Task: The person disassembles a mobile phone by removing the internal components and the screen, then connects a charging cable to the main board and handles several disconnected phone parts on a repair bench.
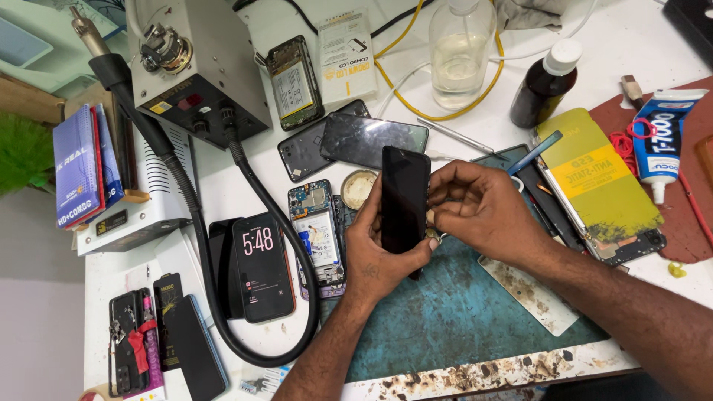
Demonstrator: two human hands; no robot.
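My left hand [375, 249] grips a black phone [405, 197] from below, holding it upright on its edge above the teal work mat [460, 312]. My right hand [483, 212] presses its fingertips against the phone's right edge near the middle. What sits between those fingertips is too small to tell. The dark screen faces left toward me and shows nothing.
Around the mat lie an opened phone with its battery showing [318, 230], a lit phone with a clock [261, 266], black screens [371, 139], a hot-air station [197, 67] with its black hose [223, 297], a clear bottle [459, 56], a brown bottle [544, 85], a glue tube [659, 137], a yellow-covered panel [598, 182].
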